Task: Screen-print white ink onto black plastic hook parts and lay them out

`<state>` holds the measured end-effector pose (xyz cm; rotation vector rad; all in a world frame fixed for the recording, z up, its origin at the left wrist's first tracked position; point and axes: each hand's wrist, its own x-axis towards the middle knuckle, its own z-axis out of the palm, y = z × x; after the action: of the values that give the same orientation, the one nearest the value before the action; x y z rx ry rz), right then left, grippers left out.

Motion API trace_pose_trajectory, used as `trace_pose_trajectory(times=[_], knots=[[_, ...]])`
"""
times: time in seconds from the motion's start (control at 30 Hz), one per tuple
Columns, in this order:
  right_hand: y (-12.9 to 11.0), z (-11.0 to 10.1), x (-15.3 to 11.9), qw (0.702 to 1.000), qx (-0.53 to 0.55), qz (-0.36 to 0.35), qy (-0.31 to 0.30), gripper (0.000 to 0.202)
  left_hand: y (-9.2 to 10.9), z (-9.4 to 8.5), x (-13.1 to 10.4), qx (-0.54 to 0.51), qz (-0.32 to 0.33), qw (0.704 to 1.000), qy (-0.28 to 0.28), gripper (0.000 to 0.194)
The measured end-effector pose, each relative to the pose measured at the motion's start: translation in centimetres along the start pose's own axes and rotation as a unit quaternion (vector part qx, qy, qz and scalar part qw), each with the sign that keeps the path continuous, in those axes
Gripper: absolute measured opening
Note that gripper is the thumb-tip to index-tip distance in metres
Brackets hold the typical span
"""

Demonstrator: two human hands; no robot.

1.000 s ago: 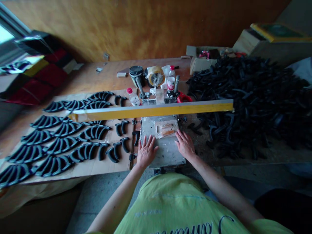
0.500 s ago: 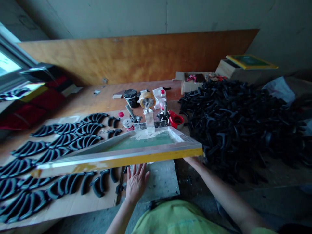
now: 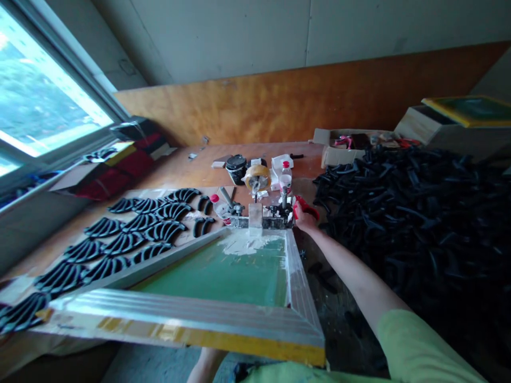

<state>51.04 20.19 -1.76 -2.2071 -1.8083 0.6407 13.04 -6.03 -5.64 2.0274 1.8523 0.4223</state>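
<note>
A screen frame (image 3: 187, 319) with green mesh and yellow tape on its near edge stands tilted in front of me, its far end at a clamp bar (image 3: 275, 222). White paste lies on the mesh near the bar. My right hand (image 3: 305, 221) is beyond the frame's far right corner, with its fingers around a red tape dispenser (image 3: 310, 207). Of my left arm only the wrist shows below the frame's near edge; the frame hides the hand. A bottle with a red cap (image 3: 285, 178) stands behind the bar.
Curved black parts (image 3: 136, 229) lie in rows on cardboard at the left. A large heap of black parts (image 3: 407, 229) fills the right. Behind are a black tub (image 3: 236, 169), a tape roll (image 3: 257, 177) and an open carton (image 3: 343, 156).
My right hand has moved from under the frame's right corner forward to the red dispenser. My left hand has gone out of sight under the frame. The view has shifted left.
</note>
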Motion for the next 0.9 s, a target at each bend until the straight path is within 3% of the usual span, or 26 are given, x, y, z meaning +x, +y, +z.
trace_pose_trajectory(times=[0.1, 0.17, 0.27, 0.33, 0.47, 0.53, 0.6, 0.67, 0.73, 0.8, 0.9], knots=[[1.1, -1.8, -0.7, 0.997, 0.074, 0.01, 0.024, 0.08, 0.5, -0.5, 0.0, -0.018, -0.011, 1.0, 0.017, 0.03], [2.1, -3.1, -2.5, 0.981, 0.179, -0.007, 0.071, 0.081, 1.1, -1.4, 0.4, -0.026, -0.011, 0.998, 0.054, 0.032], [3.6, -4.8, -7.8, 0.906, 0.4, -0.047, 0.132, 0.086, 3.0, -3.6, 1.6, -0.059, 0.009, 0.994, 0.096, 0.031], [4.3, -5.5, -12.9, 0.868, 0.481, -0.052, 0.11, 0.089, 4.6, -5.3, 2.6, -0.117, 0.04, 0.989, 0.079, 0.03], [3.4, -5.8, -24.2, 0.852, 0.522, -0.049, 0.013, 0.093, 7.9, -7.6, 4.5, -0.284, 0.02, 0.958, -0.046, 0.039], [1.7, -5.6, -29.1, 0.854, 0.518, -0.041, -0.024, 0.095, 9.2, -8.0, 5.3, -0.394, -0.003, 0.907, -0.146, 0.048], [-0.6, -5.4, -32.9, 0.86, 0.505, -0.031, -0.059, 0.093, 10.1, -8.2, 5.8, -0.496, -0.016, 0.834, -0.241, 0.055], [-3.0, -5.2, -35.7, 0.872, 0.48, -0.03, -0.094, 0.092, 10.7, -8.7, 6.1, -0.563, -0.026, 0.762, -0.319, 0.063], [-5.1, -4.9, -37.7, 0.888, 0.442, -0.03, -0.121, 0.09, 10.8, -9.7, 6.2, -0.596, -0.029, 0.708, -0.379, 0.068], [-6.9, -4.5, -39.2, 0.903, 0.405, -0.029, -0.138, 0.088, 10.7, -11.0, 6.1, -0.6, -0.026, 0.681, -0.419, 0.068], [-8.9, -4.1, -40.7, 0.915, 0.374, -0.024, -0.151, 0.087, 10.3, -12.8, 5.6, -0.584, -0.01, 0.679, -0.446, 0.057]])
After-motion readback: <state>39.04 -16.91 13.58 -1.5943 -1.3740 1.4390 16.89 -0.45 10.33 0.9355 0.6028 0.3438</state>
